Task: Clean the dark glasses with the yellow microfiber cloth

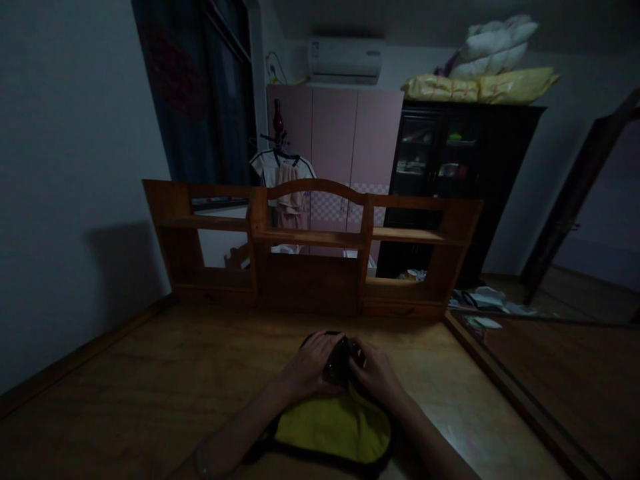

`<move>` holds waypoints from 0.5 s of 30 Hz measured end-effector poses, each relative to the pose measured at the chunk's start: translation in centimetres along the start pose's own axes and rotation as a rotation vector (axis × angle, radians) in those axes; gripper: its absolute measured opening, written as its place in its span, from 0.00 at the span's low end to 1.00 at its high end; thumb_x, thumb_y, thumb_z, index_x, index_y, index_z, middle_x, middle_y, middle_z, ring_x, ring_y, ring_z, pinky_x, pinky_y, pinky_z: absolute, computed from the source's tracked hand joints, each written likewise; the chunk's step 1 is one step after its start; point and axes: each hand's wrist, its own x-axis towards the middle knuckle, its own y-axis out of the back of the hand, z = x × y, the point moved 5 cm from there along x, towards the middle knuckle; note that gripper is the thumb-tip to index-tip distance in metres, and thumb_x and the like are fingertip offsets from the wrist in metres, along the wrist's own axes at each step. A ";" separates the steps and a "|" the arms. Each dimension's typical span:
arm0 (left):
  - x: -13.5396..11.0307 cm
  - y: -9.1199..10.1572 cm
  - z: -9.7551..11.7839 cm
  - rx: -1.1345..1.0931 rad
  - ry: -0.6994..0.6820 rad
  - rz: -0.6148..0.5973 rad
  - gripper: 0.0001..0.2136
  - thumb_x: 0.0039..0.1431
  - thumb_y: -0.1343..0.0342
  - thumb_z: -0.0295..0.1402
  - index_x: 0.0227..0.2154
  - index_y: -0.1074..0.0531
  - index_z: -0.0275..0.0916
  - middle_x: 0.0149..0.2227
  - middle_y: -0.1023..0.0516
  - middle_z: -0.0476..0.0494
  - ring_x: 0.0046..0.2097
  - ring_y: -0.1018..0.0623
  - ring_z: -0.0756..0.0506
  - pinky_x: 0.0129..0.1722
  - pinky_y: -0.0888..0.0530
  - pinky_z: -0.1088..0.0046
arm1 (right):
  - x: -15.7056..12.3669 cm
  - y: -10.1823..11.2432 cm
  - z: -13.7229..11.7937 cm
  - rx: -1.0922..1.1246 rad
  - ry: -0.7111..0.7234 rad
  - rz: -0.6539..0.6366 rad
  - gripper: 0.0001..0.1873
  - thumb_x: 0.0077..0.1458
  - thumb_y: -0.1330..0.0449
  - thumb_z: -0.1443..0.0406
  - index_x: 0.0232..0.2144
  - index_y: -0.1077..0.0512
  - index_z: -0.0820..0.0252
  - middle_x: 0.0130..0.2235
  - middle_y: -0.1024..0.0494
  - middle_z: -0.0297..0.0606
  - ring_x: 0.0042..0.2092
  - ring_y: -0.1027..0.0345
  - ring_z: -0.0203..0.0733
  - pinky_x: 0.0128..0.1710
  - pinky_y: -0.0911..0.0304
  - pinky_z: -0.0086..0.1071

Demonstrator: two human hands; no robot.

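On the wooden surface in front of me lies a yellow-green cloth thing with black edging (333, 430), which looks like an opened pouch. At its far edge my left hand (309, 363) is closed against the left side of a small dark, slightly shiny object (339, 363). From the other side, my right hand (376, 373) grips the same object with its fingers bent. The dim light and my fingers hide what kind of object it is. Part of the black edging shows behind my left hand.
A wooden headboard with shelves (310, 237) stands across the far end of the wooden surface. A wall (85, 200) borders the left, and a raised wooden rail (505, 387) runs along the right. Beyond are a pink wardrobe (333, 127) and a dark cabinet (463, 187).
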 end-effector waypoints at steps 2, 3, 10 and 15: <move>0.1 0.1 0.2 0.006 -0.007 -0.012 0.48 0.44 0.33 0.48 0.64 0.53 0.41 0.59 0.34 0.36 0.60 0.34 0.35 0.64 0.44 0.50 | -0.1 -0.1 0.0 0.024 0.019 -0.008 0.19 0.54 0.45 0.70 0.50 0.32 0.56 0.40 0.21 0.39 0.39 0.27 0.43 0.38 0.37 0.31; 0.1 0.1 0.3 0.011 -0.012 -0.018 0.48 0.44 0.33 0.47 0.64 0.53 0.41 0.59 0.34 0.36 0.60 0.34 0.35 0.64 0.44 0.50 | -0.1 -0.1 0.0 0.030 0.026 -0.012 0.21 0.53 0.45 0.71 0.51 0.33 0.56 0.41 0.21 0.40 0.40 0.28 0.44 0.39 0.36 0.32; 0.3 0.5 1.2 0.018 -0.013 -0.047 0.48 0.45 0.32 0.44 0.65 0.54 0.44 0.59 0.35 0.38 0.59 0.35 0.36 0.63 0.43 0.52 | -0.1 -0.4 0.1 0.035 0.021 -0.047 0.23 0.50 0.45 0.72 0.50 0.34 0.57 0.42 0.22 0.40 0.42 0.29 0.45 0.42 0.37 0.34; 0.4 0.6 1.3 0.012 0.001 -0.036 0.47 0.45 0.32 0.41 0.65 0.52 0.46 0.57 0.35 0.39 0.58 0.35 0.35 0.62 0.41 0.52 | -0.1 -0.4 0.1 0.023 0.008 -0.052 0.22 0.50 0.45 0.71 0.49 0.34 0.58 0.44 0.23 0.42 0.43 0.30 0.45 0.44 0.37 0.35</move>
